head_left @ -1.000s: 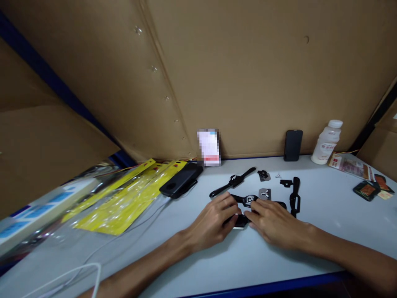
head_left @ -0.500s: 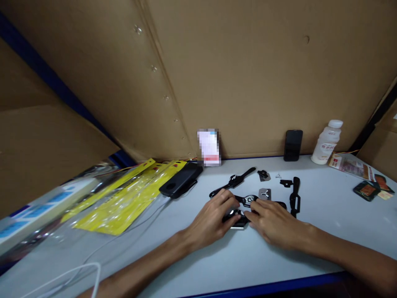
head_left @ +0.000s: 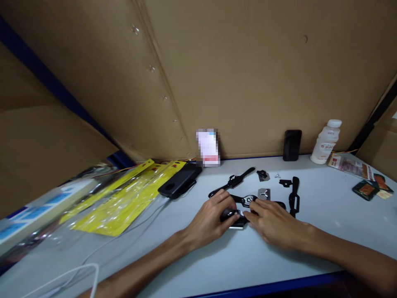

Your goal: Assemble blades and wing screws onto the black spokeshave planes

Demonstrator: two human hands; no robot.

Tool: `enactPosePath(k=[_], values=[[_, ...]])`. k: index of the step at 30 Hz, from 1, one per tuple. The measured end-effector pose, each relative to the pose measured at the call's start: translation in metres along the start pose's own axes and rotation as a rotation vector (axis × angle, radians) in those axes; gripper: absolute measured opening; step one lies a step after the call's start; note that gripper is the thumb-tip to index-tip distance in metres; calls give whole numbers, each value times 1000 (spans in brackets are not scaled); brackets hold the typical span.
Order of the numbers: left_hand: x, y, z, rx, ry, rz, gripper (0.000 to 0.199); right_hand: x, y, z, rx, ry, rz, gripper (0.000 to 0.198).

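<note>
My left hand [head_left: 212, 217] and my right hand [head_left: 273, 221] both have their fingers closed around a black spokeshave [head_left: 240, 221] low over the table. A bright blade edge shows on its near side; its handles are mostly hidden by my fingers. Just behind it lies another spokeshave body [head_left: 248, 201]. Farther back a spokeshave [head_left: 235, 181] lies at a slant, and to the right one more body [head_left: 293, 198] points away from me. Among them are a blade with a thumbscrew on it [head_left: 263, 194], a blade with a black cap [head_left: 263, 176] and a loose black cap [head_left: 285, 183].
Yellow plastic packages [head_left: 124, 207] and a black power bank [head_left: 180, 181] with a cable lie left. Against the cardboard wall [head_left: 248, 82] lean a lit phone [head_left: 208, 147] and a dark phone [head_left: 292, 145]. A bottle [head_left: 326, 140] and small packets [head_left: 366, 189] stand right.
Both hands stay on the spokeshave in nearly the same place. My left fingers have shifted slightly on it, and the whole view has drifted a little.
</note>
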State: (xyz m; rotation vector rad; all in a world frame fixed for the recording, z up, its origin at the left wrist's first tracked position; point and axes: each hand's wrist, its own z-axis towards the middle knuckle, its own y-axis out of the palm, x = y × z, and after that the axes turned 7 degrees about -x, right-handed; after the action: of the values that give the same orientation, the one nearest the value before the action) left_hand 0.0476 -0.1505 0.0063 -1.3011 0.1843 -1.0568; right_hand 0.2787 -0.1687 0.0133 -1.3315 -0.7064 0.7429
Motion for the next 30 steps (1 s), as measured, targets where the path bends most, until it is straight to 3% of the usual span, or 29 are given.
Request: enactPosePath(k=[8, 11, 16, 19, 30], values=[[-2, -8, 1, -102, 45, -29, 10, -1, -1, 1, -49, 6, -24, 24], [-7, -16, 2, -168, 59, 79, 16, -1, -3, 1, -63, 17, -14, 23], [-11, -25, -1, -309, 217, 341, 34, -1, -3, 0, -27, 18, -1, 23], [-12, -24, -3, -352, 215, 430, 40, -1, -3, 0, -33, 24, -19, 24], [-17, -12, -6, -319, 315, 576, 49, -1, -8, 0, -89, 24, 3, 24]])
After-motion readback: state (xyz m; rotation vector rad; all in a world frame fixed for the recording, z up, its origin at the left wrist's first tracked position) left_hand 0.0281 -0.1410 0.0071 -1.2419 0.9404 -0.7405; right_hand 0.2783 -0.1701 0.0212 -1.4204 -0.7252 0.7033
